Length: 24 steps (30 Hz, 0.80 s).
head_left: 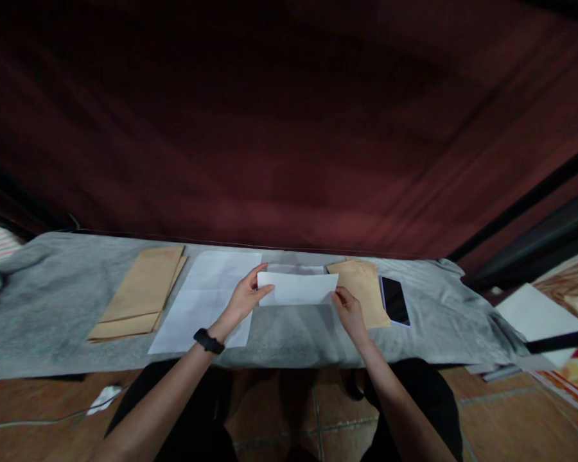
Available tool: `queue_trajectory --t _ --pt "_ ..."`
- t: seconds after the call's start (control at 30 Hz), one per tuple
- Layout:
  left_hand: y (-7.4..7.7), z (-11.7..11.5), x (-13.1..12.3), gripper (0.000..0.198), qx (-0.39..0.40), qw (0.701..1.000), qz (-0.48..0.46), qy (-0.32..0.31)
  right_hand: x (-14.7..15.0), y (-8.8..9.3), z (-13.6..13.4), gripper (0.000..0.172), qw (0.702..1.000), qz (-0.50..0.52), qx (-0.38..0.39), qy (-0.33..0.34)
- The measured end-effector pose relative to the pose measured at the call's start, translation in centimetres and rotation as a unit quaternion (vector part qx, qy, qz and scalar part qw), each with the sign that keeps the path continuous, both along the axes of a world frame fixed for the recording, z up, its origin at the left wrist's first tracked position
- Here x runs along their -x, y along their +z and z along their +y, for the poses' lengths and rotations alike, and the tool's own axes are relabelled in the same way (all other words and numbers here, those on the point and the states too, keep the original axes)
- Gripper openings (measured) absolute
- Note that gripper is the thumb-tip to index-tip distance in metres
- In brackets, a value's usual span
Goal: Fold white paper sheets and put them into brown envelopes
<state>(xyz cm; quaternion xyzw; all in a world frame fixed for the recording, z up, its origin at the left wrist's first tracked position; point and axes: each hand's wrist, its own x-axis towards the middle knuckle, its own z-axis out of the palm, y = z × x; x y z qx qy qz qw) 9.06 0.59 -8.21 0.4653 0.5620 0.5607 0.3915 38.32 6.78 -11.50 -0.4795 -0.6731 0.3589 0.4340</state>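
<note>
Between my two hands a white sheet of paper (296, 289), seemingly folded into a long strip, is held up over the grey cloth. My left hand (245, 296) pinches its left end, thumb in front and fingers behind. At the lower right corner, my right hand (349, 309) grips it between thumb and fingers. Behind the strip, the edge of another white paper (293, 269) shows, mostly hidden. Large white sheets (202, 308) lie flat left of my left hand. Brown paper envelopes (363, 289) lie just beyond my right hand, partly covered by it.
A grey cloth (438, 308) covers the narrow table. Larger brown paper bags or envelopes (137, 289) are stacked at the left. A phone (395, 300) lies right of the envelopes. A dark red curtain (289, 160) hangs behind. On the tiled floor lies a cable (43, 422).
</note>
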Motion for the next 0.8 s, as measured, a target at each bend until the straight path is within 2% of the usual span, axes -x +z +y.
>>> queue_trajectory --t 0.1,0.2,0.33,0.43,0.53,0.63,0.7,0.8 --pt "-1.9 1.8 0.0 0.095 0.002 0.999 -0.042 -0.002 1.3 -0.5 2.1 0.037 0.999 -0.011 -0.015 -0.037" --pt "-3.6 2.5 -0.1 0.101 0.011 0.999 -0.051 -0.003 2.3 -1.1 3.7 0.036 0.997 -0.038 -0.021 -0.067" --pt "-5.2 3.2 -0.3 0.091 0.024 0.997 0.055 0.044 3.5 -2.1 4.9 0.033 0.994 -0.066 -0.020 -0.088" --pt "-5.7 3.6 -0.9 0.091 0.037 0.990 0.106 0.086 4.1 -2.8 5.2 0.032 0.992 -0.074 -0.017 -0.104" --pt "-5.4 3.6 -1.5 0.105 0.043 0.997 0.023 0.067 4.3 -2.8 5.2 0.034 0.990 -0.071 -0.014 -0.120" --pt "-4.5 2.8 -1.5 0.111 0.071 0.995 -0.064 0.015 4.3 -1.8 5.0 0.037 0.991 -0.026 -0.016 -0.131" --pt "-3.4 2.0 -1.3 0.097 0.079 0.993 -0.085 -0.026 4.2 -0.2 4.9 0.036 0.991 0.023 -0.029 -0.129" --pt "-1.1 1.0 -1.1 0.061 0.054 0.993 -0.077 -0.067 3.7 3.3 4.6 0.032 0.988 0.078 -0.060 -0.118"
